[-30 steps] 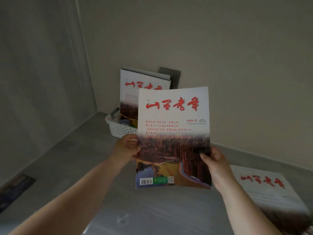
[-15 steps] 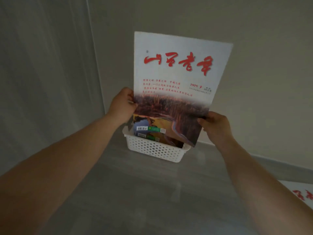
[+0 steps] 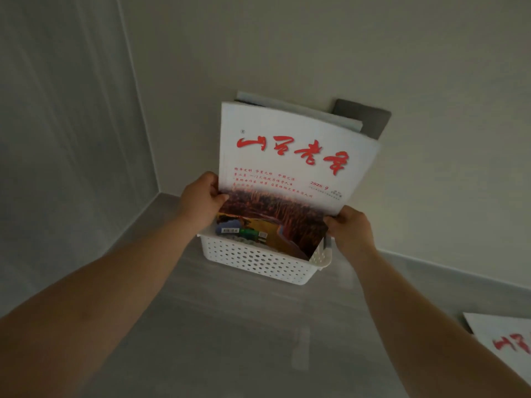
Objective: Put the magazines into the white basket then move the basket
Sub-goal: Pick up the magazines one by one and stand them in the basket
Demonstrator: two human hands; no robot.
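A white perforated basket (image 3: 255, 261) stands on the grey floor against the wall. A magazine (image 3: 290, 168) with a white cover, red characters and a landscape photo stands upright with its bottom edge inside the basket. My left hand (image 3: 199, 201) grips its left edge and my right hand (image 3: 349, 229) grips its lower right edge. Behind it, other magazines (image 3: 301, 110) stand in the basket and lean on the wall; only their top edges show. Another magazine (image 3: 508, 343) lies flat on the floor at the right edge.
A dark grey board (image 3: 365, 117) stands behind the magazines against the wall. The basket sits near the room corner (image 3: 159, 191), with a wall close on its left. A low skirting (image 3: 445, 268) runs along the back wall.
The magazine in both hands went forward from in front of me, then down, so its bottom edge now sits in the basket in front of the other magazines.
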